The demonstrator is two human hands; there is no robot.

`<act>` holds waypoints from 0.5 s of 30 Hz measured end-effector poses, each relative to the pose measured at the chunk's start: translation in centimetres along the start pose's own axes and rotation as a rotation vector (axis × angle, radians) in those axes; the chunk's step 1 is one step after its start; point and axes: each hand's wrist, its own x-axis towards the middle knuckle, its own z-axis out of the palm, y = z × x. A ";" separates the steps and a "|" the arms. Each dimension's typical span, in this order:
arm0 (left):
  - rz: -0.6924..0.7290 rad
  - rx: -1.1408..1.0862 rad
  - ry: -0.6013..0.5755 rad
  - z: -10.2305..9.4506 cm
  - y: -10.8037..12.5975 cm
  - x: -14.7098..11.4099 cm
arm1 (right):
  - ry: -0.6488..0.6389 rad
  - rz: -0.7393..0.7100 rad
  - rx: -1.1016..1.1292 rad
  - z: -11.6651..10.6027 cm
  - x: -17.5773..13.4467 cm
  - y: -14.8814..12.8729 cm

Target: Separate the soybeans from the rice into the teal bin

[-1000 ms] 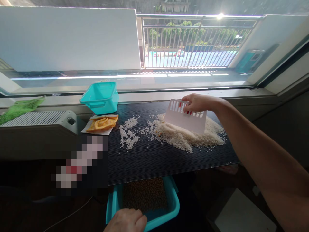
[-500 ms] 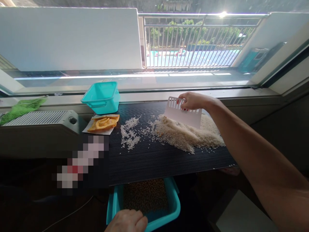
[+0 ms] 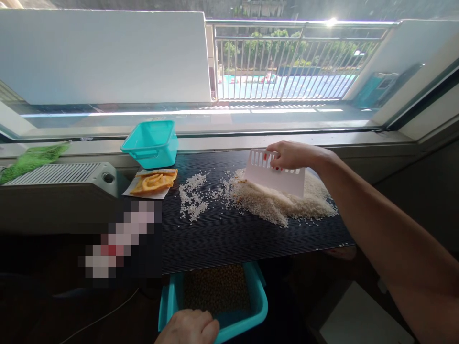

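My right hand [image 3: 292,155] grips a white slotted plastic scraper [image 3: 274,181] by its upper edge. The scraper's lower edge is pressed into a mound of white rice [image 3: 276,208] on the black tabletop [image 3: 229,243]. A few yellowish bits show by the scraper's left corner. My left hand [image 3: 190,327] has its fingers curled over the near rim of a turquoise basin [image 3: 260,310] below the table's front edge. Many round tan beans [image 3: 217,284] lie in that basin. A thin patch of scattered rice [image 3: 193,198] lies left of the mound.
A turquoise container [image 3: 158,145] stands at the back left. In front of it, a crumpled orange item [image 3: 154,184] rests on white paper. A radiator [image 3: 60,174] with a green cloth [image 3: 34,160] is farther left. The window sill [image 3: 222,143] runs behind the table.
My right hand and the scraper have shifted slightly right and toward me, with the scraper lower against the rice. My left hand stays on the basin's rim.
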 end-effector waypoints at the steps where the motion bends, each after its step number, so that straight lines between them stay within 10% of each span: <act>1: 0.000 0.001 -0.001 -0.1 0.0 0.1 | -0.016 -0.016 0.006 0.0 -0.2 -0.2; 15: -0.018 -0.020 0.016 0.2 -0.1 -0.2 | 0.021 -0.116 -0.118 0.3 0.4 -2.3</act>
